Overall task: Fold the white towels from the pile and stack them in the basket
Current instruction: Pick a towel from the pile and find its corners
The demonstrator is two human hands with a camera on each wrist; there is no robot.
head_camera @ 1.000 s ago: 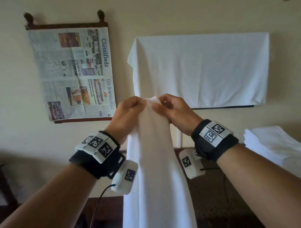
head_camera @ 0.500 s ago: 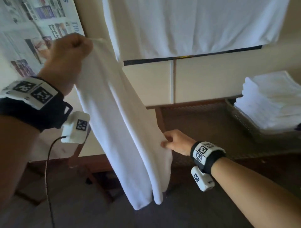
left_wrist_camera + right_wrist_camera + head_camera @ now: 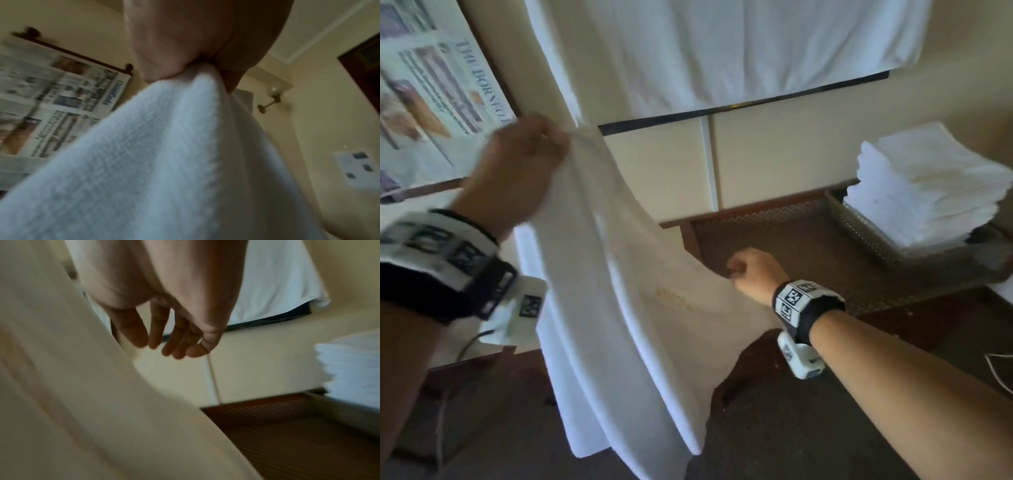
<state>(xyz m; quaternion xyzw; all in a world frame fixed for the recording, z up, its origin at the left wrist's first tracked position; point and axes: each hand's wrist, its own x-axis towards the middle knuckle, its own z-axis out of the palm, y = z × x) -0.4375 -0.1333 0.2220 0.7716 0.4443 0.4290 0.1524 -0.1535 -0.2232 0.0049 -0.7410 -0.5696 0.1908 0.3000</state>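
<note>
Ok, status: my left hand [image 3: 517,171] is pinching the top corner of the white towel [image 3: 599,308], held up on the left in front of the wall. In the left wrist view the cloth is bunching between thumb and fingers [image 3: 158,65], which are curling tight round it. The towel is hanging in the air from that pinch, doubled lengthwise. Its lower end is dangling near me, clear of the table [image 3: 791,246].

My right hand [image 3: 751,274] is sitting lower and to the right, at the towel's right edge over the table's near left corner. In the head view it's looking curled, with the cloth drawing out toward it. In the right wrist view the fingers [image 3: 158,331] are hanging loosely bent with nothing between them, and the towel is running just beside the thumb. So I can't tell whether that hand is actually gripping the edge. Both views are blurring.

The basket [image 3: 859,233] is sitting on the far right of the table, well apart from both hands. The stack of folded towels [image 3: 928,185] is rising above its rim.

On the far wall, a newspaper [image 3: 431,96] is hanging at left and a white sheet [image 3: 722,51] is draping at centre. A wall lamp [image 3: 271,97] is showing in the left wrist view.
</note>
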